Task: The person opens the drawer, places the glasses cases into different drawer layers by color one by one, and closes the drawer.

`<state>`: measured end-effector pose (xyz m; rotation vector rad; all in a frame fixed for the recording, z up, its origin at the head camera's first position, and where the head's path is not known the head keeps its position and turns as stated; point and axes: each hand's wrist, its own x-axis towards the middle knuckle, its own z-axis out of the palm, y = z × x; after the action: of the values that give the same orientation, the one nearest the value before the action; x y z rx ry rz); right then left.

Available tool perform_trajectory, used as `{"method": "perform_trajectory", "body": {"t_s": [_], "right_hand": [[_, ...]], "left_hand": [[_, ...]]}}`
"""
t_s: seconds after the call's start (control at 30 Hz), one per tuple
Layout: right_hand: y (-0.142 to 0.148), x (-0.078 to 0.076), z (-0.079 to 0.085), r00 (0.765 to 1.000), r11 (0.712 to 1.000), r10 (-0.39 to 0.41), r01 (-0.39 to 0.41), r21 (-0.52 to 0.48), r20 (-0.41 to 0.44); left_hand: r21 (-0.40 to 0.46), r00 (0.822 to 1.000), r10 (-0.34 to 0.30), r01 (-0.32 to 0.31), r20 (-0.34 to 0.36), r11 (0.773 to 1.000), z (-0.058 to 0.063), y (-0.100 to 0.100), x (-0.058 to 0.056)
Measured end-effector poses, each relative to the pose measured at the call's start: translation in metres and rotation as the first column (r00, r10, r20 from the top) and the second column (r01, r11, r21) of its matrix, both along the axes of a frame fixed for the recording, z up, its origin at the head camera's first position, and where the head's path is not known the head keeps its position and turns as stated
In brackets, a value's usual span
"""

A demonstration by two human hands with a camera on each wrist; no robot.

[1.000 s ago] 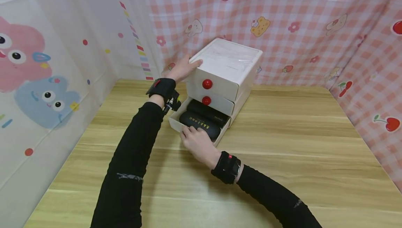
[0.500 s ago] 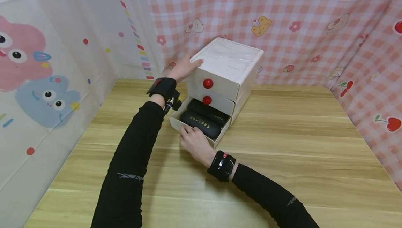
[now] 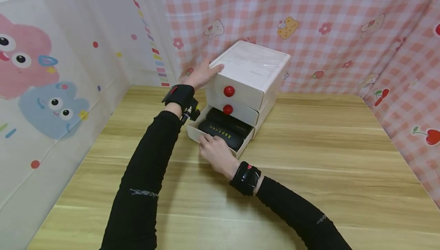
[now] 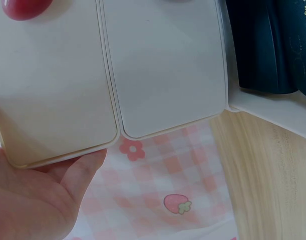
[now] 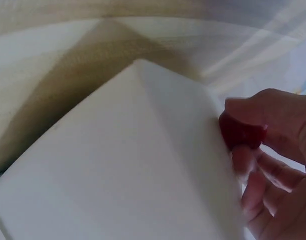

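Observation:
A white drawer cabinet (image 3: 251, 64) stands at the back of the table, its bottom drawer (image 3: 194, 132) pulled out. Two dark glasses cases lie side by side in that drawer: the front case (image 3: 211, 128) bears gold lettering, and the rear case (image 3: 228, 122) is partly under the drawer above. My left hand (image 3: 202, 76) holds the cabinet's upper left corner, thumb on top and fingers along the side. In the right wrist view, my right hand (image 5: 285, 145) pinches the red knob (image 5: 241, 134) on the bottom drawer's front; the head view hides that knob behind the hand.
Two more red knobs, an upper knob (image 3: 228, 91) and a middle knob (image 3: 228, 109), mark the closed drawers. Wooden table (image 3: 326, 158) extends around the cabinet. A pink checked curtain (image 3: 326, 51) hangs close behind, and a white cartoon curtain (image 3: 103, 20) borders the left.
The bottom drawer has slid slightly inward with my right hand, and less of the rear glasses case shows. My left hand keeps its hold on the cabinet corner. The head view has shifted slightly.

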<state>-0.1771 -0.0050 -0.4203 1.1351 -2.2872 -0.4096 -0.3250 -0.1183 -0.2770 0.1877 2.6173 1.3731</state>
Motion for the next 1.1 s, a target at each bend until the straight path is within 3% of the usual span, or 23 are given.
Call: {"method": "perform_trajectory", "body": {"t_s": [0.23, 0.6, 0.8, 1.1], "right_hand": [[0.012, -0.017, 0.003, 0.997, 0.997, -0.078, 0.078, -0.016, 0.024], [0.031, -0.048, -0.008, 0.991, 0.990, -0.123, 0.127, -0.063, 0.056], [0.036, -0.057, -0.010, 0.984, 0.984, -0.162, 0.167, -0.066, 0.069], [0.037, -0.064, -0.013, 0.986, 0.979, -0.153, 0.161, -0.125, 0.070]], "left_hand": [[-0.023, 1.000, 0.002, -0.002, -0.001, 1.000, 0.000, -0.003, 0.002], [-0.033, 1.000, -0.010, 0.010, -0.010, 0.999, 0.001, -0.002, 0.002], [-0.031, 1.000, -0.008, 0.008, 0.003, 0.999, 0.002, -0.001, 0.003], [-0.025, 1.000, -0.001, 0.001, 0.001, 1.000, 0.002, 0.000, 0.003]]}}
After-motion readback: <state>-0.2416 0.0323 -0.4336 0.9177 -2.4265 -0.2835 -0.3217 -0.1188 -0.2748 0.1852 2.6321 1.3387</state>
